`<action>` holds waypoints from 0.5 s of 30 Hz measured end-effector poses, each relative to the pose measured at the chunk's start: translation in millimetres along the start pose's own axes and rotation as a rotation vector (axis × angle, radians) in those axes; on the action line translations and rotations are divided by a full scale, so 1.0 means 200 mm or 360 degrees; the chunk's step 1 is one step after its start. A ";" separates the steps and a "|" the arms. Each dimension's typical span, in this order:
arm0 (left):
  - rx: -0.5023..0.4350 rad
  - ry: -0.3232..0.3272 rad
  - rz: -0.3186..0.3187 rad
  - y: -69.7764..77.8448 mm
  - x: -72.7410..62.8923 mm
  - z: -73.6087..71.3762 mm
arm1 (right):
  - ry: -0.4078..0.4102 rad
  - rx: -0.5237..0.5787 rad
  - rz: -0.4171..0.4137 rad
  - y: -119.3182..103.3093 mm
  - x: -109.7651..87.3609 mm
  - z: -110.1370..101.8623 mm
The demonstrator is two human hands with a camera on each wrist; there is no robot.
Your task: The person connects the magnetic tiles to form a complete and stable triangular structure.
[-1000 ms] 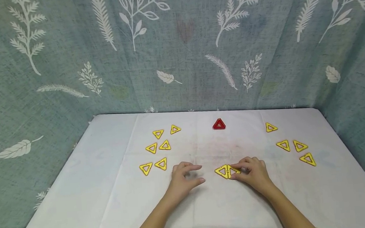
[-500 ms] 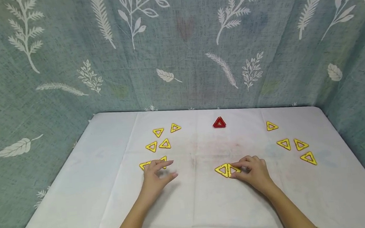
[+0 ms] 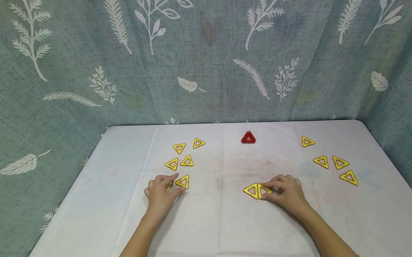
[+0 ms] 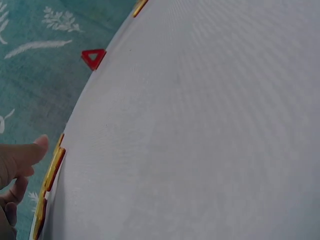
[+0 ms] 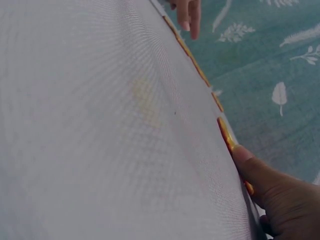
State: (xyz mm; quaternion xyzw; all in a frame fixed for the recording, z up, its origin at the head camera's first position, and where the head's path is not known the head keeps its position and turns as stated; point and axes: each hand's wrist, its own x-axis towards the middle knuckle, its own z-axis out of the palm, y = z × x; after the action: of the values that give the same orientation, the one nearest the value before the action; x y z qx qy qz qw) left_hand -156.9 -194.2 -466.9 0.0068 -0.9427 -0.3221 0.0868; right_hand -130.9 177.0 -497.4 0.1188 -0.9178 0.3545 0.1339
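My right hand (image 3: 287, 192) pinches a hollow yellow triangle tile (image 3: 262, 190) between thumb and fingers, its edge against a second yellow triangle tile (image 3: 250, 191) on the white table. In the right wrist view, the thumb (image 5: 245, 155) lies on the tile's edge. Over at the left, my left hand (image 3: 159, 196) hovers with thumb and forefinger apart around a yellow triangle tile (image 3: 169, 186), which it partly hides. Just beyond the fingertips lies another yellow triangle tile (image 3: 182, 182). The left wrist view shows the hand (image 4: 20, 165) above a row of tile edges.
Behind the left hand lie several yellow triangle tiles (image 3: 186, 161). More yellow tiles (image 3: 340, 162) are spread at the right. A red triangle tile (image 3: 248, 137) is at the back middle. A leaf-patterned curtain (image 3: 201, 64) surrounds the white table (image 3: 258, 237).
My left hand has moved left from near the joined pair to the tiles on the left side. The right hand has kept its grip on the yellow tile in the same spot.
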 end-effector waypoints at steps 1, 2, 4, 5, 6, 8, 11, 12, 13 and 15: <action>0.0021 -0.0003 -0.0002 0.00 0.01 0.01 | -0.0006 0.0000 0.0010 0.00 0.00 0.00; 0.0034 -0.0006 -0.0002 0.00 0.01 0.01 | -0.0011 0.0000 0.0017 0.00 0.00 0.00; 0.0064 -0.0013 0.0008 -0.01 0.02 0.02 | -0.0013 0.0002 0.0027 0.00 0.00 0.00; 0.0071 -0.0017 0.0015 -0.02 0.02 0.02 | -0.0012 0.0006 0.0028 0.00 0.00 0.00; 0.0083 -0.0024 0.0028 -0.02 0.03 0.03 | -0.0012 0.0012 0.0029 0.00 0.00 0.00; 0.0111 -0.0044 0.0049 -0.03 0.03 0.04 | -0.0014 0.0023 0.0030 0.00 0.00 0.00; 0.0132 -0.0068 0.0075 -0.04 0.04 0.05 | -0.0023 0.0024 0.0035 0.00 -0.01 0.01; 0.0136 -0.0076 0.0085 -0.04 0.04 0.05 | -0.0024 0.0017 0.0035 0.00 -0.01 0.01; 0.0136 -0.0083 0.0092 -0.04 0.04 0.06 | -0.0024 0.0010 0.0034 0.00 -0.01 0.01; 0.0123 -0.0086 0.0108 -0.03 0.05 0.06 | -0.0021 0.0004 0.0033 0.00 -0.01 0.00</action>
State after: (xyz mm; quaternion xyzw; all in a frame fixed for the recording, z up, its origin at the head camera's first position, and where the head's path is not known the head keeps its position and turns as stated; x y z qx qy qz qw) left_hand -168.3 -192.3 -478.5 -0.0306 -0.9561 -0.2825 0.0718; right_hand -129.5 176.4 -498.2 0.1118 -0.9193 0.3563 0.1239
